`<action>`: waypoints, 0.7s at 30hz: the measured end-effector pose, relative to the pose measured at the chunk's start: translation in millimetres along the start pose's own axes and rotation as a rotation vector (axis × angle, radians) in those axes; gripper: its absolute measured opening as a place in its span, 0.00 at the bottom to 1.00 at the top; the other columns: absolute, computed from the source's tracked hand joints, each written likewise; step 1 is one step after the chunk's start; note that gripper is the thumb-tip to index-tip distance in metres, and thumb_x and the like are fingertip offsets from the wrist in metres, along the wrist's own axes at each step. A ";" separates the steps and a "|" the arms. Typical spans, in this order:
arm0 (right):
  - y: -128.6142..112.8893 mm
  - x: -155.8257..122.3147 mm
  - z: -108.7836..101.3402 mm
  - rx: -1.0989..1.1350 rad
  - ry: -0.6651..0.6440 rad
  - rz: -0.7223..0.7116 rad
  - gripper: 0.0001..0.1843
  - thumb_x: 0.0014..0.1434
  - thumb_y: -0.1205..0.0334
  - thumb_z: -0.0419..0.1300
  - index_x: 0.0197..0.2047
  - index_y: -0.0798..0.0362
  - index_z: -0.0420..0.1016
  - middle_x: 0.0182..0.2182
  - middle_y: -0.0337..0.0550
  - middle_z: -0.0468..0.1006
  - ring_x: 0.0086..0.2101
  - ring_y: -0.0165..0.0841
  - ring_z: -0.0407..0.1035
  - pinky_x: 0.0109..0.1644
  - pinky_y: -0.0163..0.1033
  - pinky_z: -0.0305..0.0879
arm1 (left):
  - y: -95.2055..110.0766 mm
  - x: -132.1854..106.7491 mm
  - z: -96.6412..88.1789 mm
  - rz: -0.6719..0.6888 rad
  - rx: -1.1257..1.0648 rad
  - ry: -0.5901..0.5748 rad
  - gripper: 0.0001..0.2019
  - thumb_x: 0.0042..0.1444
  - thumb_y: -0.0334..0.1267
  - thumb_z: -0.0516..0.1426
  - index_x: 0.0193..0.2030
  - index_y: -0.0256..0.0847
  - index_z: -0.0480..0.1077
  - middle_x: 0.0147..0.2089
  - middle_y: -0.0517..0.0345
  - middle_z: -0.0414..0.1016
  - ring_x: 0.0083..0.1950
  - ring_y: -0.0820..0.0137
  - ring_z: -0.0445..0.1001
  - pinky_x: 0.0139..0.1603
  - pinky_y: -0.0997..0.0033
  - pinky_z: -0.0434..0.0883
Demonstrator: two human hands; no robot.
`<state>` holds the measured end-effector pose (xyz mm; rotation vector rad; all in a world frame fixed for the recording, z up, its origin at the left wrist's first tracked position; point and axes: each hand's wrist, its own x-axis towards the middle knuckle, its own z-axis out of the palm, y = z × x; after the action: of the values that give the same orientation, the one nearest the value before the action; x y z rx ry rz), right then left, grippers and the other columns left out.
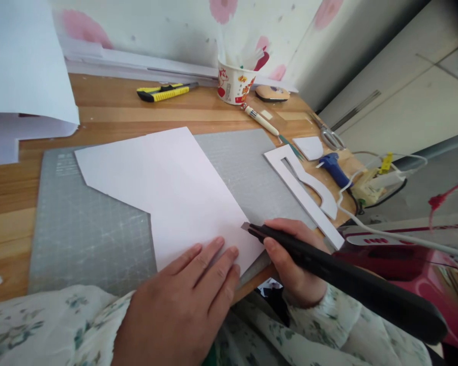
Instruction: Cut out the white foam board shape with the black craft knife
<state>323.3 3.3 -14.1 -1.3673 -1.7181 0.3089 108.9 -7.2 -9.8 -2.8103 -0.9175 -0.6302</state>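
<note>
A large white sheet of card (168, 178) lies on a grey cutting mat (87, 234) on the wooden desk. My left hand (187, 300) lies flat on the sheet's near corner, fingers stretched out and pressing it down. My right hand (293, 259) is closed round a black utility knife (328, 264). The knife's blade tip touches the sheet's right edge, just right of my left fingertips.
White offcuts (301, 188) lie on the mat's right side. A yellow knife (164, 92), a paper cup (234, 84), a pen (261, 120), scissors (330, 134) and a blue glue gun (336, 170) with a white cable sit further back. More white paper (23, 66) hangs at left.
</note>
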 end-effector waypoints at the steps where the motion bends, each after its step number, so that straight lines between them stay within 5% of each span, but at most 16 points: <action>1: 0.0 0.0 0.2 0.002 -0.002 -0.002 0.08 0.59 0.64 0.63 0.42 0.45 0.78 0.33 0.39 0.85 0.32 0.34 0.80 0.37 0.37 0.79 | -0.5 0.5 0.4 0.008 0.004 -0.005 0.27 0.71 0.27 0.38 0.49 0.39 0.79 0.55 0.56 0.82 0.50 0.64 0.84 0.46 0.59 0.78; 21: -0.7 -0.8 1.5 0.047 -0.043 0.001 0.10 0.59 0.65 0.63 0.44 0.45 0.78 0.33 0.38 0.84 0.33 0.34 0.80 0.38 0.38 0.78 | -7.8 -2.2 2.4 0.035 -0.013 -0.072 0.27 0.71 0.29 0.38 0.52 0.41 0.78 0.58 0.56 0.80 0.56 0.61 0.81 0.52 0.55 0.79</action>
<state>321.6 2.8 -14.9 -1.3357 -1.7347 0.3790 103.4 -1.5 -13.1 -2.8713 -0.8777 -0.5359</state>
